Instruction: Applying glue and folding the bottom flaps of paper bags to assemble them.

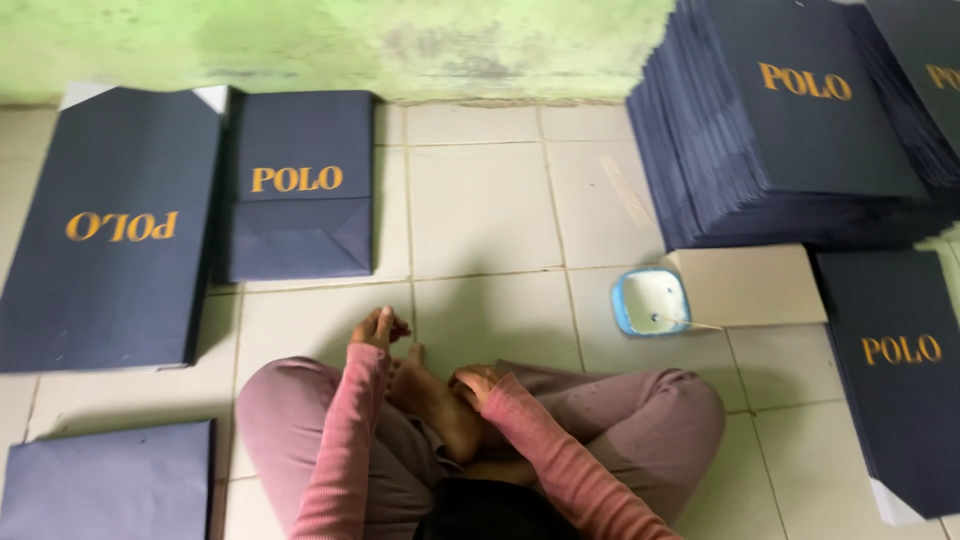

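Observation:
I sit cross-legged on a white tiled floor. My left hand point(379, 328) hovers over my left knee with its fingers loosely curled and nothing in it. My right hand point(477, 384) rests on my foot, fingers curled, also holding nothing. Both arms wear pink ribbed sleeves. Ahead of my left hand lies a folded navy paper bag point(300, 185) with gold lettering. A larger flat navy bag point(105, 230) lies to its left.
A tall pile of navy bags point(790, 120) stands at the back right, with another pile point(900, 380) at the right edge. A small blue-rimmed white tub point(650, 300) with a stick in it sits beside a beige card point(755, 285). A navy sheet point(105, 480) lies at bottom left. A green wall runs behind.

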